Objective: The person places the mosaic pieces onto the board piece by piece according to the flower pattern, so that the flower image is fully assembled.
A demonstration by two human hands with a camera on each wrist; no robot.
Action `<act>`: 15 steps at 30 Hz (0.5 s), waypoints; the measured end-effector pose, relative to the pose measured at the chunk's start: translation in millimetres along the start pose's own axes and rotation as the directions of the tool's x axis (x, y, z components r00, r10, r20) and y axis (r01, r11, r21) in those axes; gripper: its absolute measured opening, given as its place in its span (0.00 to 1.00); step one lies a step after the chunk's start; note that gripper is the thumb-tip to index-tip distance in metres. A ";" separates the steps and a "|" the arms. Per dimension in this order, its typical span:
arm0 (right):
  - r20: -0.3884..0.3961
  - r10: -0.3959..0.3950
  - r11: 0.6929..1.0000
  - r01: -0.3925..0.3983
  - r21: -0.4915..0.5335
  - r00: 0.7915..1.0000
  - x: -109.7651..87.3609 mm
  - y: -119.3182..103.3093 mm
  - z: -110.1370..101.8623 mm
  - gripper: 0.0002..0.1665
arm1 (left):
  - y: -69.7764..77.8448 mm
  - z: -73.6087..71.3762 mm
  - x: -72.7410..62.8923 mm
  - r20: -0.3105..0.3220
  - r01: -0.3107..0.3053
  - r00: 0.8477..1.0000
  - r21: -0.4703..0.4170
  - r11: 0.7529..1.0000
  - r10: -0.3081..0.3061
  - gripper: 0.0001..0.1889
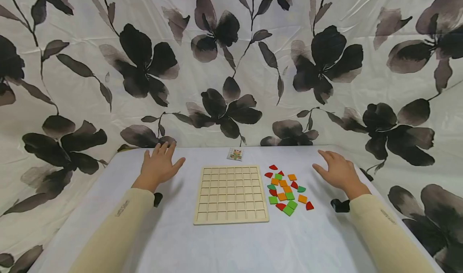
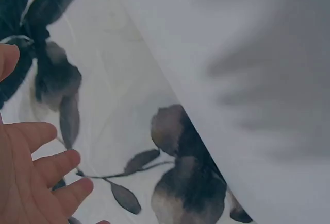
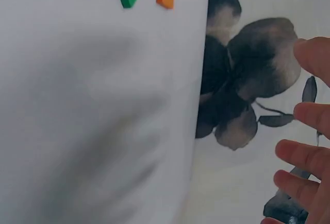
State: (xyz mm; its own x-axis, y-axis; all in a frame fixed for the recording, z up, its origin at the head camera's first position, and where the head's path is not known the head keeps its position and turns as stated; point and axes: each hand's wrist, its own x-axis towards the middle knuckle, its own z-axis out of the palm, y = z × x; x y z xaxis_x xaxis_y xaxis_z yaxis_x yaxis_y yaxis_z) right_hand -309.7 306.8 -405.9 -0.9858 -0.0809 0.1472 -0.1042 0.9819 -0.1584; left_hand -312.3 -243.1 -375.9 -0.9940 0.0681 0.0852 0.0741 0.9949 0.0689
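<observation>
Both arms reach forward from the near side, 1 at each side of the desk (image 1: 231,249), sleeves (image 1: 112,232) running up to the wrists. Left hand (image 1: 159,166): back towards the head camera, fingers extended and spread towards the far edge, thumb out to the right. Right hand (image 1: 336,171): fingers angled inward and away, thumb below them, gaps between fingertips plain in the right wrist view. Both hands are bare and free, raised off the surface (soft shadows fall on the white cover beneath).

Gridded board (image 1: 231,195) lies flat between the 2 hands, well apart from each. Coloured pieces (image 1: 287,189) in red, orange and green lie scattered just right of it, some touching; the right hand is the nearer to them. Small patterned card (image 1: 235,154) sits beyond the board, near the far edge. Flowered cloth (image 1: 217,112) hangs behind. Black device (image 1: 340,205) at the right wrist.
</observation>
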 end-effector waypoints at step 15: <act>0.006 -0.082 0.996 0.081 0.041 0.997 -29.9 -15.5 7.7 0.37 | 14.7 29.5 -21.8 -0.001 -0.120 0.993 -0.120 0.985 0.121 0.37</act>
State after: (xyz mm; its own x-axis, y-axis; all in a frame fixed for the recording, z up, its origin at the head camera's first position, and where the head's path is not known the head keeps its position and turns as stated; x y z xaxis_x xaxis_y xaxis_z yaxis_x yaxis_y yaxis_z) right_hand -279.6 292.7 -415.3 -0.9748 -0.1619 0.1534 -0.1894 0.9642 -0.1859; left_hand -291.9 -227.7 -406.0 -0.9776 0.1881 0.0942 0.2024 0.9632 0.1767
